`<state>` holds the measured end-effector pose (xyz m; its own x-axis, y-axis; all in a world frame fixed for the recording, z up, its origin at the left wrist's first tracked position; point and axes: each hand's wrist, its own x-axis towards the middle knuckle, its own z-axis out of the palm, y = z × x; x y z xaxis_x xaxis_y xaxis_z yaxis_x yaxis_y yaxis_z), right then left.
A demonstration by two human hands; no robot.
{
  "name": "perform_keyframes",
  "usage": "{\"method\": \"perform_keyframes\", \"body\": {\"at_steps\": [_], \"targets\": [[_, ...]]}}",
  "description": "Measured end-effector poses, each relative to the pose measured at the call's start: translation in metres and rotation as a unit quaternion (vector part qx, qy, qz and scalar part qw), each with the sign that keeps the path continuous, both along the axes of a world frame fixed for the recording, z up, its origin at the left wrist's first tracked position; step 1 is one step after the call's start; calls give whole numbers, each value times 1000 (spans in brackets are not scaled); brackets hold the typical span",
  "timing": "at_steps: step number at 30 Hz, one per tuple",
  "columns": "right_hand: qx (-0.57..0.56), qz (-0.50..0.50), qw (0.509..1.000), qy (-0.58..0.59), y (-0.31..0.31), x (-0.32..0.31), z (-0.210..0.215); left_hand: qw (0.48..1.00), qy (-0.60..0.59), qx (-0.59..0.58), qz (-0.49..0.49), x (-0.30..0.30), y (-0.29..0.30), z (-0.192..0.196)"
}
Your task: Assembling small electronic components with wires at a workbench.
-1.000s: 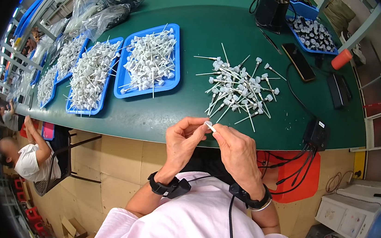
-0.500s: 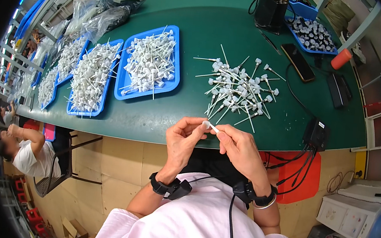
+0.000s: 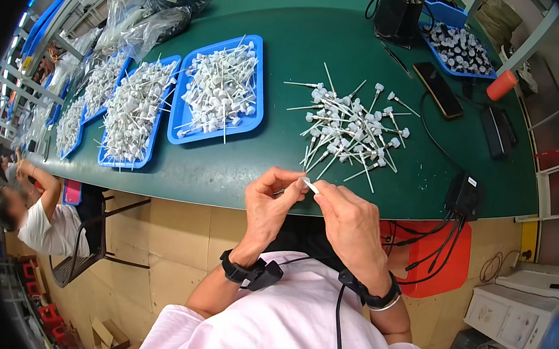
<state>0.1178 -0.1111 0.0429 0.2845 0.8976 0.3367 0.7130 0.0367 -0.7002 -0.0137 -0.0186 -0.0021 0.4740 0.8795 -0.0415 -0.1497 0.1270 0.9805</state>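
Observation:
Just over the near edge of the green table, my left hand [image 3: 266,204] pinches the white head of a small pump nozzle [image 3: 311,187] between thumb and fingertips. My right hand [image 3: 354,230] is closed on its white stem, back of the hand up, hiding most of the stem. Both hands nearly touch. Beyond them lies a loose pile of similar white-headed nozzles with thin tubes [image 3: 352,134]. Left of the pile, a blue tray [image 3: 186,136] holds many more of them.
More filled blue trays [image 3: 148,159] and plastic bags [image 3: 122,18] line the left. To the right are a phone [image 3: 438,89], a black box with cables [image 3: 464,195], and a blue tray of black-and-clear parts [image 3: 456,50]. A seated person [image 3: 50,218] is at far left.
My right hand has rolled over and closed in on the nozzle, covering more of its stem. My left hand has barely moved. The seated person's arm has shifted.

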Motion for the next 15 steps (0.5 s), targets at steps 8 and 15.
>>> {"method": "perform_keyframes", "body": {"at_steps": [8,15], "targets": [[-29,-21,998,-60,1,-7,0,1000,6,-5,12,2,-5,8],[-62,-36,994,-87,1,-14,2,998,28,41,35,3,-8,6]]}}
